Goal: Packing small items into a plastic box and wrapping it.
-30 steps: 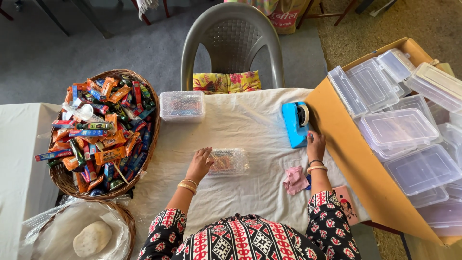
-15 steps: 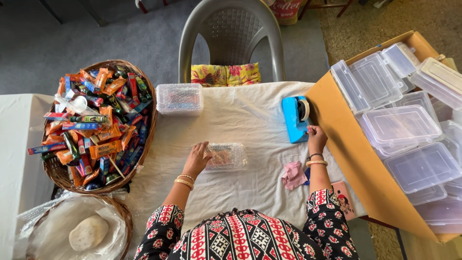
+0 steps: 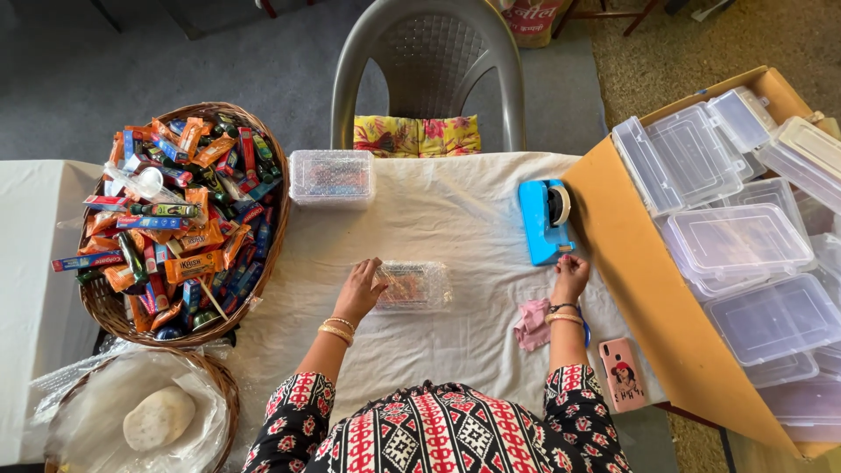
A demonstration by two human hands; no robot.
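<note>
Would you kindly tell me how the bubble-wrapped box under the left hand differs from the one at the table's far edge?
The near box lies mid-table under the left hand; the far box sits untouched by the chair. The near box looks flatter and shows orange contents through the wrap; the far box looks taller and paler. The near box lies slightly askew; the far box sits square to the table edge. Both are clear rectangular boxes in bubble wrap.
</note>
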